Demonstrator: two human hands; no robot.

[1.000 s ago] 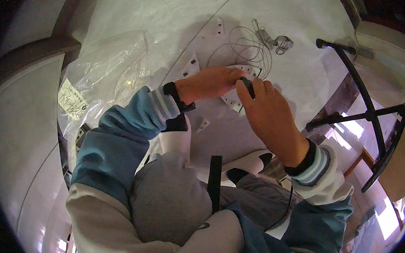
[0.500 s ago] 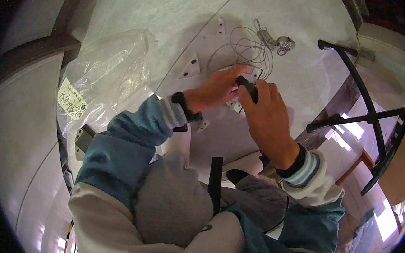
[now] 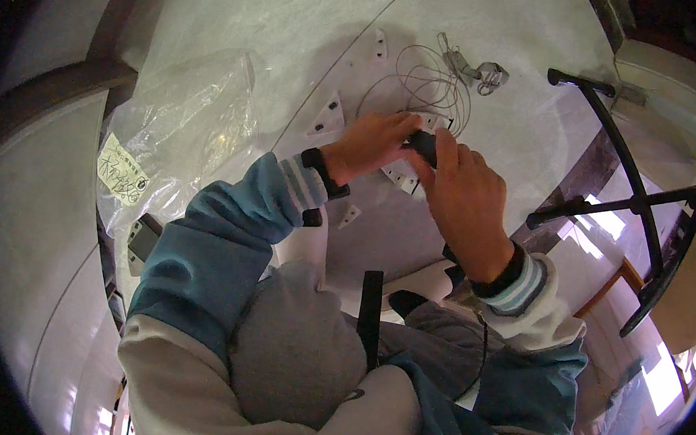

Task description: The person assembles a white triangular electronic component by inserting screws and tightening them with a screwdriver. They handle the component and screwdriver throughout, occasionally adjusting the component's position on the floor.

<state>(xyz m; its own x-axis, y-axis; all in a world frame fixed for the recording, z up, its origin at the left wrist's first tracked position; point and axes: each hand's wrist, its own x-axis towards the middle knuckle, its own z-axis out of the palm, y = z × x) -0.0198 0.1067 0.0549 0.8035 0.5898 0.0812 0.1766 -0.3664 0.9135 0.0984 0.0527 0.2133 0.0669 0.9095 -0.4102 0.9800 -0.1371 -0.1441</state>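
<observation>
A small dark block-like piece (image 3: 424, 147) is between my two hands, in front of me. My right hand (image 3: 470, 207) is closed on it, thumb below and fingers above. Closed at the piece's left end, my left hand (image 3: 370, 144) grips it with the fingertips; the exact contact is partly hidden. Just behind and below the fingers lies a white plate with holes (image 3: 400, 174), partly covered by the hands. A white triangular plate with two dark holes (image 3: 327, 114) rests left of my left hand.
Beyond my hands lie a coil of thin wire (image 3: 432, 81) and a grey metal fitting (image 3: 490, 77). A small white plate (image 3: 380, 45) is farther back. Clear plastic wrapping (image 3: 200, 124) with a yellowish label spreads at left. A black metal frame (image 3: 636, 191) stands at right.
The dark piece has turned a little between my fingers and shows a broader face. My left hand has shifted slightly, and the right fingers have re-set on the piece.
</observation>
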